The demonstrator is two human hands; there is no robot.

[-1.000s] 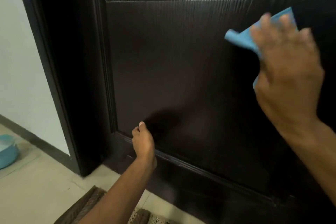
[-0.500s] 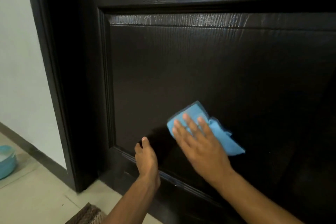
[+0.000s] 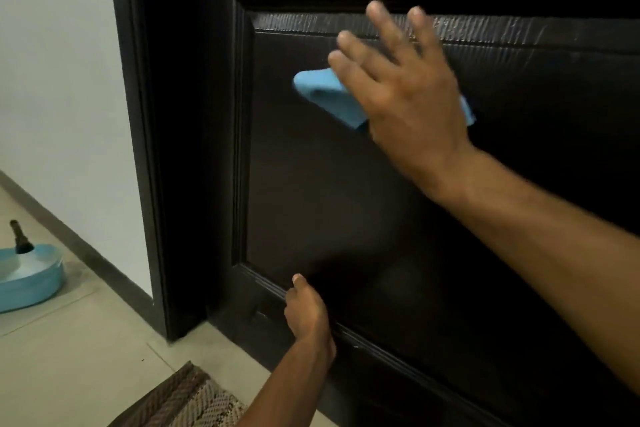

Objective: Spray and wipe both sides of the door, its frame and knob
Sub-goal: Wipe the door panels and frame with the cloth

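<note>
Door [image 3: 346, 218]: dark brown, wood-grain finish, recessed panel; fills the centre and right of the head view. Frame [image 3: 138, 149] stands at its left edge, against a white wall [image 3: 52, 62]. No writing, brand or label is legible on any surface.

Right hand [image 3: 405, 87]: fingers spread wide and straight, palm pressing a blue cloth [image 3: 329, 97] flat against the upper part of the panel.

Left hand [image 3: 306, 312]: rests on the lower panel moulding, thumb up; whether the fingers curl cannot be told.

Floor [image 3: 69, 357]: pale tile. A blue tub [image 3: 31, 281] with a dark nozzle sits at left; a woven mat [image 3: 187, 402] lies below the door.
</note>
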